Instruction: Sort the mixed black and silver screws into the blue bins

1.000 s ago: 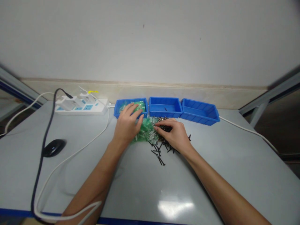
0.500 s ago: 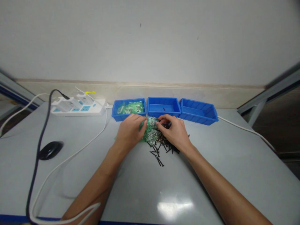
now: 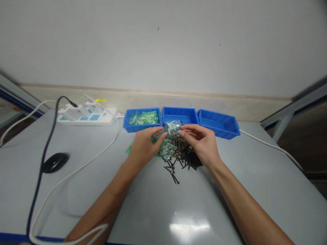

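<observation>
A small clear bag of screws [image 3: 173,128] is stretched between my two hands, just in front of the middle blue bin [image 3: 180,115]. My left hand [image 3: 146,143] pinches its left edge, and my right hand [image 3: 201,139] pinches its right edge. Below them lies a pile of dark screws [image 3: 190,157], with more green and clear bags [image 3: 167,149] at its left, partly hidden under my left hand. Green bags of screws [image 3: 144,118] lie in the left blue bin [image 3: 140,128].
A third blue bin [image 3: 219,124] stands at the right of the row. At the left are a white power strip [image 3: 102,118] with plugs, a black mouse [image 3: 55,162], and dark and white cables [image 3: 76,169]. A wall rises behind the table.
The clear bag has risen off the pile and now shows between my hands. My right hand has moved right, uncovering more dark screws. The view has shifted slightly.
</observation>
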The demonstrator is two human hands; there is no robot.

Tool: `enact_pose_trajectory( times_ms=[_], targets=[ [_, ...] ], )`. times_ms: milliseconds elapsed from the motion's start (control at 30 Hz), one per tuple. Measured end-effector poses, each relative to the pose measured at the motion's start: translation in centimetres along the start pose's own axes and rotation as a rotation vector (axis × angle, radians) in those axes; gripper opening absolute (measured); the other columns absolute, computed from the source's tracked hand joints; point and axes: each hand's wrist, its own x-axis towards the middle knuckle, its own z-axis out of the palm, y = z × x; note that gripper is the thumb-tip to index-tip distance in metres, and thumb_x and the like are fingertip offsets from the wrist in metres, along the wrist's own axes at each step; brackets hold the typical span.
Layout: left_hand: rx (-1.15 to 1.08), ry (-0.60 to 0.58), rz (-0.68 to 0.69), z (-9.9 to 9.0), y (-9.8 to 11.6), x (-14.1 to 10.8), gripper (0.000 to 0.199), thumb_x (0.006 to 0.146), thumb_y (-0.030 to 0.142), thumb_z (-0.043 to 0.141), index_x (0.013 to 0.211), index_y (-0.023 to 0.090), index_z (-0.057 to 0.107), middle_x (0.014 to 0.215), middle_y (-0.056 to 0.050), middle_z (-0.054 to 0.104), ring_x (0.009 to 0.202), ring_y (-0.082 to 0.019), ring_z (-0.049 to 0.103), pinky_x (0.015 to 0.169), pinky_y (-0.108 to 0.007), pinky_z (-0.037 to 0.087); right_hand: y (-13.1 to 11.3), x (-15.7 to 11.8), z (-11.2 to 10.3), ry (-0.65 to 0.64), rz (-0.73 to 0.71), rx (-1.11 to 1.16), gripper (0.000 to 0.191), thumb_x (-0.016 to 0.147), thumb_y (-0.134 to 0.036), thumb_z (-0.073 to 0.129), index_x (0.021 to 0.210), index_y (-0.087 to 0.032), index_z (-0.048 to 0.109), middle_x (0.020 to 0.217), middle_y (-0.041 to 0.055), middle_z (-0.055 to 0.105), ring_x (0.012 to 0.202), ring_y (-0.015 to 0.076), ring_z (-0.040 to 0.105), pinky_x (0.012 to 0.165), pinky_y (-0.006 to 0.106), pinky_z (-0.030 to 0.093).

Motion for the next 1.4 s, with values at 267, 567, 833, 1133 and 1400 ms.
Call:
enact_pose_trajectory(
  times_ms=[267,567,833,1133,1400],
  targets=[
    [-0.720,-0.057,-0.226,1.5,2.6,-0.5,0.017,0.080,0.025,0.078,0.092,0.015,0.073,0.083,-0.005,0.080,0.077,-0.018,0.077,0.076,-0.028,0.065,0.0,-0.4,-2.4,-0.188,0.001,0.247,0.032,0.077,-0.025,0.085,0.106,-0.027,0.070,0.085,-0.0026,0.070,0.070,0.0130,0.071,0.072,0.028,0.060],
    [-0.144,0.364,0.023,-1.2,0.6,0.4,0.025,0.084,0.026,0.075,0.107,0.018,0.076,0.100,-0.005,0.079,0.074,-0.015,0.071,0.077,-0.029,0.061,-0.3,-0.7,-1.4,-0.144,0.035,0.221,0.044,0.078,-0.030,0.084,0.116,-0.025,0.064,0.101,0.0043,0.077,0.095,0.0187,0.075,0.085,0.033,0.060],
    [0.688,0.301,0.061,-5.6,-3.8,1.3,0.022,0.094,0.026,0.059,0.103,0.021,0.078,0.096,-0.011,0.077,0.093,-0.030,0.065,0.085,-0.045,0.051,-0.2,-1.5,0.0,-0.142,-0.119,-0.194,0.023,0.088,-0.031,0.071,0.109,-0.023,0.067,0.095,0.0057,0.077,0.089,0.0214,0.073,0.082,0.037,0.057],
    [0.632,0.169,0.048,-3.8,-2.8,1.0,0.027,0.098,0.027,0.054,0.105,0.015,0.077,0.100,-0.013,0.078,0.110,-0.036,0.060,0.091,-0.050,0.048,-0.1,-2.1,1.9,-0.366,-0.427,-0.757,0.028,0.098,-0.030,0.060,0.123,-0.024,0.070,0.119,0.0077,0.074,0.115,0.0294,0.060,0.104,0.050,0.046],
    [0.487,0.048,0.292,-3.8,-1.3,1.0,0.026,0.098,0.022,0.051,0.088,0.015,0.075,0.085,-0.009,0.076,0.090,-0.026,0.062,0.086,-0.038,0.052,1.2,-1.5,3.6,-0.368,-0.441,-0.823,0.029,0.098,-0.038,0.060,0.116,-0.021,0.076,0.120,0.0086,0.075,0.126,0.0332,0.053,0.109,0.054,0.041]
  ],
)
